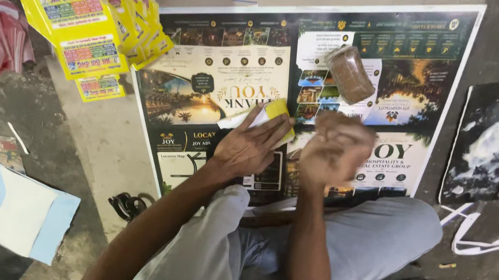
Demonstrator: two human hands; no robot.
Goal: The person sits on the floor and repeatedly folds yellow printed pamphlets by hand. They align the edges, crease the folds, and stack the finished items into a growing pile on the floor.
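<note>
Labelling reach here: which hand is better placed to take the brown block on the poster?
Right, probably. The right hand is raised, blurred, apparently empty, just below the brown block. The left hand already presses the yellow-and-white folded paper onto the poster.

Big glossy dark poster [404, 58] lies flat centre; fanned yellow paper packets [87, 20] top left; brown plastic-wrapped block [350, 74] rests on it.

A single head camera looks steeply down, close above the poster [334, 93] on the floor.
</note>
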